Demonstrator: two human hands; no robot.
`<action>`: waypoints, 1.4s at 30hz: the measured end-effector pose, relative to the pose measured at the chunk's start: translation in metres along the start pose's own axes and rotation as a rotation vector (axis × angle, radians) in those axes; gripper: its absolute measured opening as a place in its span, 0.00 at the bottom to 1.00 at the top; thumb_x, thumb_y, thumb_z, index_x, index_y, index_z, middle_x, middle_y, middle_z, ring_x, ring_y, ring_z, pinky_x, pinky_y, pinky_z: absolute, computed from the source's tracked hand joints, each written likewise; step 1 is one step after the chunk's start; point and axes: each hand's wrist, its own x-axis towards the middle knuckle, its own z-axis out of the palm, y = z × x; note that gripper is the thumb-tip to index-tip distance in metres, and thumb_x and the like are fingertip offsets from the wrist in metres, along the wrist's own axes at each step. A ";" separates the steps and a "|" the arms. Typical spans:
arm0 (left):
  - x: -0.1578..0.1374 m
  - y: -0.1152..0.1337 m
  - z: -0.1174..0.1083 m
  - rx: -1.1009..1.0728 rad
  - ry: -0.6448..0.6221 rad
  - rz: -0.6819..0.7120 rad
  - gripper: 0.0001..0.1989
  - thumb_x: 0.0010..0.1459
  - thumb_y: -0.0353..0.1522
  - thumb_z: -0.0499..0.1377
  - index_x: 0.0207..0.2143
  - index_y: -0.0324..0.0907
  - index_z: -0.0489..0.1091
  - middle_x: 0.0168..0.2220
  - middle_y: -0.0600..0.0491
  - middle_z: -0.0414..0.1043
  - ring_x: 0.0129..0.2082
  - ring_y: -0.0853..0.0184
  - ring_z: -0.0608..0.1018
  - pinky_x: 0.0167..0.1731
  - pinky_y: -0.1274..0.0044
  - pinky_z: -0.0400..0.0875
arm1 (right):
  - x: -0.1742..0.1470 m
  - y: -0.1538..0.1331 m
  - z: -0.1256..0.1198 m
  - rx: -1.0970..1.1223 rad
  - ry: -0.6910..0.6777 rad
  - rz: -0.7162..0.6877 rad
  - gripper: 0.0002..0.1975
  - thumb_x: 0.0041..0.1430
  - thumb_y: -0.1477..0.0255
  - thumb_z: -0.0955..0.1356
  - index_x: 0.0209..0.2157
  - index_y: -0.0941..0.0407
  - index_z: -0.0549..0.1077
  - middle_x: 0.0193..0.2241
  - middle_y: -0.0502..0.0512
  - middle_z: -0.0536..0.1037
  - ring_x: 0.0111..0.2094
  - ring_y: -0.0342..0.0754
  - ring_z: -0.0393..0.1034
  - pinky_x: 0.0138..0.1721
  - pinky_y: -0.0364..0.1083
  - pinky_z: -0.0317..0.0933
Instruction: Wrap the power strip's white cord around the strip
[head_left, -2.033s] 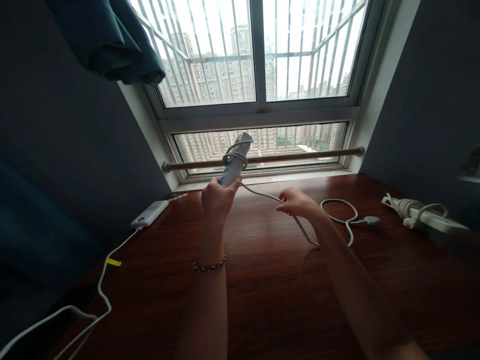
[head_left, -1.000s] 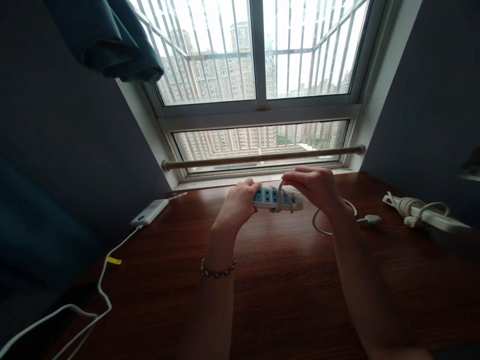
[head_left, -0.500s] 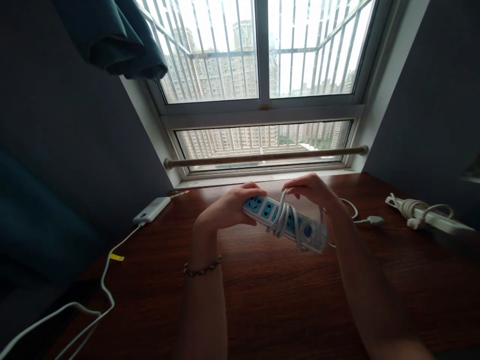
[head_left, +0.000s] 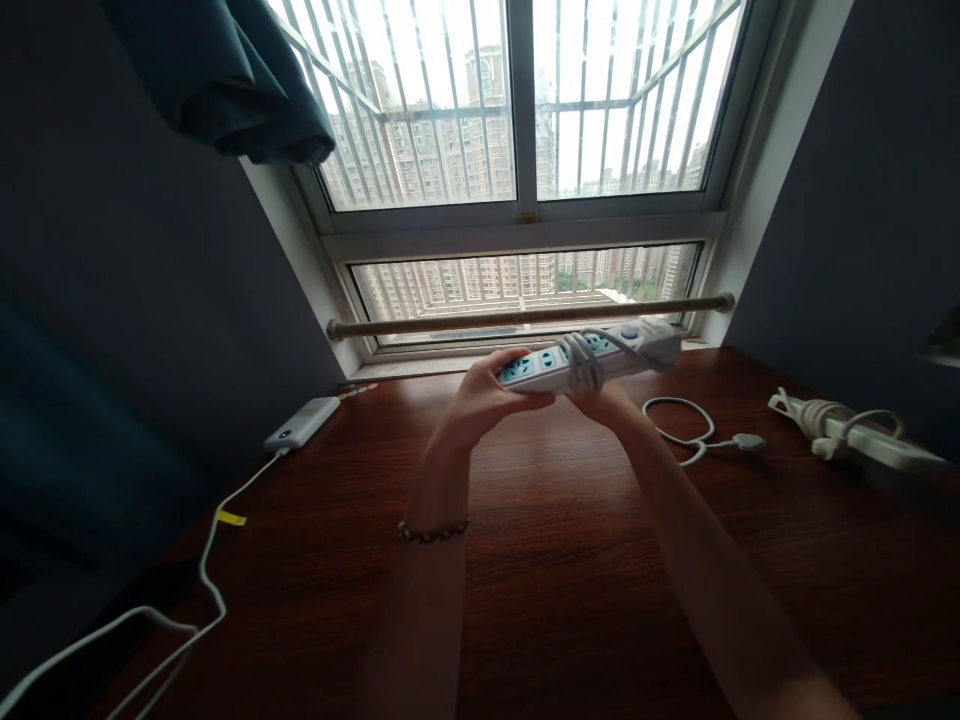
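Strip (head_left: 592, 360) lifted since 0.5 s ago, now level near bench (head_left: 555, 560) far edge; left grip (head_left: 487, 395) closed on it, right grip (head_left: 604, 400) underneath at cord wraps (head_left: 583, 362), closure unclear.

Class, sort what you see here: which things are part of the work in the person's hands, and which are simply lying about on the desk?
In hand:
left hand
right hand
power strip, held above the desk
its white cord, looped round the strip, its plug end lying on the desk

Lying about:
second power strip, far right, cord bundled
power bank
white cable, left
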 end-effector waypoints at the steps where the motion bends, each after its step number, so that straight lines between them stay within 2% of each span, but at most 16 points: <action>1: 0.001 0.001 0.006 -0.012 0.033 -0.025 0.25 0.35 0.36 0.69 0.40 0.38 0.72 0.35 0.52 0.73 0.36 0.65 0.73 0.37 0.77 0.67 | 0.001 0.001 0.005 -0.076 -0.008 0.010 0.19 0.52 0.68 0.69 0.46 0.59 0.70 0.45 0.65 0.73 0.50 0.60 0.64 0.49 0.54 0.57; 4: 0.006 -0.001 0.018 -0.015 0.167 -0.076 0.22 0.38 0.39 0.67 0.36 0.38 0.73 0.31 0.53 0.74 0.31 0.67 0.74 0.32 0.79 0.67 | 0.002 0.002 0.017 -0.288 -0.081 0.121 0.22 0.48 0.66 0.72 0.44 0.61 0.70 0.39 0.67 0.75 0.44 0.59 0.69 0.44 0.53 0.61; 6: 0.009 -0.008 0.019 0.007 0.286 -0.095 0.23 0.38 0.41 0.67 0.36 0.37 0.73 0.30 0.53 0.74 0.30 0.67 0.74 0.30 0.79 0.66 | 0.002 0.002 0.021 -0.361 -0.161 0.232 0.22 0.43 0.67 0.75 0.40 0.60 0.71 0.30 0.62 0.77 0.36 0.55 0.72 0.38 0.49 0.64; 9: 0.012 -0.017 0.013 0.129 0.472 -0.116 0.25 0.37 0.44 0.66 0.36 0.38 0.73 0.29 0.52 0.73 0.29 0.66 0.74 0.29 0.79 0.66 | 0.001 0.001 0.019 -0.379 -0.300 0.335 0.16 0.37 0.71 0.77 0.31 0.59 0.73 0.16 0.51 0.72 0.25 0.51 0.72 0.28 0.45 0.64; 11: 0.012 -0.021 0.007 0.270 0.587 -0.127 0.26 0.38 0.46 0.65 0.37 0.38 0.72 0.31 0.51 0.72 0.31 0.65 0.74 0.31 0.77 0.66 | -0.002 -0.003 0.014 -0.426 -0.342 0.268 0.13 0.37 0.73 0.76 0.28 0.58 0.75 0.15 0.52 0.72 0.25 0.51 0.72 0.26 0.44 0.61; 13: 0.011 -0.022 0.001 0.437 0.677 -0.138 0.27 0.40 0.48 0.64 0.38 0.39 0.71 0.35 0.49 0.71 0.34 0.63 0.74 0.34 0.75 0.67 | -0.007 -0.012 0.006 -0.498 -0.317 0.101 0.08 0.41 0.73 0.75 0.27 0.58 0.76 0.21 0.56 0.76 0.28 0.51 0.72 0.26 0.44 0.58; 15: 0.010 -0.021 -0.001 0.602 0.736 -0.155 0.26 0.40 0.47 0.63 0.39 0.40 0.71 0.37 0.48 0.69 0.35 0.61 0.73 0.36 0.73 0.67 | -0.014 -0.023 -0.003 -0.566 -0.229 -0.070 0.03 0.48 0.72 0.71 0.27 0.56 0.77 0.27 0.59 0.77 0.30 0.51 0.71 0.26 0.44 0.55; 17: 0.010 -0.020 -0.001 0.742 0.760 -0.159 0.25 0.41 0.46 0.63 0.39 0.40 0.70 0.38 0.47 0.67 0.36 0.60 0.73 0.37 0.72 0.67 | -0.021 -0.034 -0.013 -0.605 -0.085 -0.189 0.07 0.54 0.69 0.68 0.26 0.55 0.77 0.26 0.58 0.77 0.29 0.50 0.70 0.26 0.44 0.52; 21: 0.009 -0.022 0.000 0.921 0.718 -0.107 0.25 0.44 0.43 0.64 0.42 0.39 0.68 0.39 0.46 0.65 0.39 0.58 0.72 0.39 0.70 0.67 | -0.029 -0.046 -0.031 -0.604 0.217 -0.323 0.15 0.58 0.61 0.64 0.27 0.54 0.76 0.23 0.54 0.75 0.27 0.47 0.68 0.28 0.44 0.50; 24: 0.008 -0.022 0.002 0.978 0.637 -0.073 0.26 0.44 0.40 0.65 0.45 0.40 0.66 0.40 0.47 0.63 0.40 0.58 0.71 0.41 0.71 0.66 | -0.030 -0.043 -0.041 -0.551 0.413 -0.357 0.13 0.58 0.61 0.65 0.29 0.55 0.76 0.26 0.53 0.76 0.28 0.47 0.68 0.29 0.43 0.50; 27: 0.006 -0.018 0.009 1.013 0.560 -0.064 0.28 0.43 0.37 0.66 0.47 0.41 0.66 0.42 0.47 0.63 0.41 0.59 0.70 0.42 0.72 0.65 | -0.029 -0.037 -0.049 -0.488 0.524 -0.392 0.11 0.56 0.63 0.67 0.30 0.55 0.77 0.25 0.52 0.75 0.27 0.46 0.67 0.29 0.43 0.51; 30: 0.003 -0.011 0.021 1.049 0.501 -0.061 0.27 0.44 0.36 0.66 0.47 0.41 0.65 0.42 0.46 0.63 0.42 0.58 0.70 0.42 0.72 0.65 | -0.032 -0.038 -0.052 -0.453 0.510 -0.463 0.10 0.55 0.64 0.68 0.29 0.56 0.77 0.23 0.51 0.74 0.24 0.44 0.65 0.29 0.42 0.51; 34: 0.002 -0.009 0.030 1.005 0.434 -0.134 0.23 0.43 0.39 0.65 0.43 0.40 0.69 0.40 0.46 0.65 0.40 0.57 0.71 0.37 0.72 0.65 | -0.040 -0.049 -0.052 -0.452 0.391 -0.561 0.09 0.55 0.67 0.67 0.27 0.56 0.76 0.21 0.50 0.73 0.22 0.42 0.64 0.27 0.42 0.50; 36: 0.005 -0.017 0.027 0.874 0.360 -0.196 0.23 0.42 0.42 0.64 0.39 0.40 0.71 0.36 0.47 0.68 0.36 0.58 0.72 0.32 0.73 0.64 | -0.046 -0.053 -0.055 -0.443 0.346 -0.596 0.08 0.54 0.68 0.68 0.25 0.56 0.76 0.19 0.49 0.72 0.21 0.41 0.62 0.26 0.42 0.49; 39: 0.014 -0.035 0.015 0.537 0.173 -0.288 0.22 0.39 0.47 0.64 0.29 0.39 0.72 0.24 0.53 0.68 0.27 0.64 0.71 0.26 0.77 0.60 | -0.053 -0.056 -0.061 -0.408 0.305 -0.622 0.07 0.52 0.69 0.69 0.24 0.56 0.75 0.17 0.47 0.69 0.19 0.40 0.59 0.24 0.41 0.47; 42: 0.020 -0.048 0.007 0.360 0.149 -0.366 0.24 0.36 0.52 0.63 0.21 0.38 0.70 0.17 0.57 0.63 0.21 0.69 0.67 0.23 0.78 0.56 | -0.057 -0.057 -0.066 -0.370 0.339 -0.625 0.08 0.51 0.68 0.70 0.24 0.57 0.75 0.16 0.47 0.68 0.18 0.39 0.57 0.24 0.41 0.47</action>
